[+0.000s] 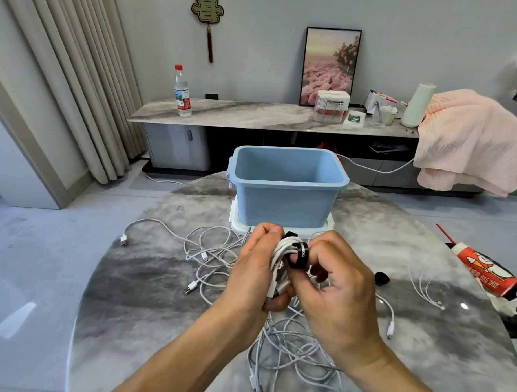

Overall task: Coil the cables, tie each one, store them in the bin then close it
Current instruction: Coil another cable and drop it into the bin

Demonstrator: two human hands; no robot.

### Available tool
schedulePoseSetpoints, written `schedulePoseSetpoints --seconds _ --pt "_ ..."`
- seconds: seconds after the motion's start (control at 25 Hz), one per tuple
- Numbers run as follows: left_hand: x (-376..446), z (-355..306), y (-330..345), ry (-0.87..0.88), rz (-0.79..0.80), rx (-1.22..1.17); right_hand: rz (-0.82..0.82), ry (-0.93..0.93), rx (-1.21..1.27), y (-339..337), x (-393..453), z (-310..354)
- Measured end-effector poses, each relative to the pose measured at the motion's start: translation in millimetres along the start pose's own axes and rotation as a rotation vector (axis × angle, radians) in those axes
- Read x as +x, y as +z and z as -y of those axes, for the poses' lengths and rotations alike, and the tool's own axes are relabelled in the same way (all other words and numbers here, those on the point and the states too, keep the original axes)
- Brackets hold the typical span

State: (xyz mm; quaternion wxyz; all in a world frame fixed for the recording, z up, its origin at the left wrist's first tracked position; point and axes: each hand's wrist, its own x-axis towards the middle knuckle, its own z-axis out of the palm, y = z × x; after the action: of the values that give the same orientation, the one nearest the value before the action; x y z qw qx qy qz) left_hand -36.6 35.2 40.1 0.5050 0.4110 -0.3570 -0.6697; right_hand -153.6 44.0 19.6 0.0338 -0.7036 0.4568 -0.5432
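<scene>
Left hand (256, 266): grips coiled cable (281, 255), partly hidden.
Right hand (336, 283): pinches black strap (301, 255) round it.
Bin (286, 196): lid unseen.

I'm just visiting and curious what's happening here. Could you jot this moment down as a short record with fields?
left hand: grips the coiled white cable
right hand: wraps the black strap round the coil
bin: blue, open, no cables visible inside, standing on its white lid
loose cables: tangled on the marble table
spare strap: right of the hands
</scene>
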Motion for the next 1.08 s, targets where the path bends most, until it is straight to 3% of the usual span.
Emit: schedulePoseSetpoints --seconds 0.28,0.64,1.08 --pt "1 -10 -5 0.055 0.044 0.058 0.092 0.185 0.449 -13 14 1" --pt "-6 -17 -8 0.135 0.132 0.242 0.170 0.450 0.749 -27 33 3" --pt "-3 -23 -18 0.510 0.334 0.529 0.180 0.743 1.064 -26 36 10"
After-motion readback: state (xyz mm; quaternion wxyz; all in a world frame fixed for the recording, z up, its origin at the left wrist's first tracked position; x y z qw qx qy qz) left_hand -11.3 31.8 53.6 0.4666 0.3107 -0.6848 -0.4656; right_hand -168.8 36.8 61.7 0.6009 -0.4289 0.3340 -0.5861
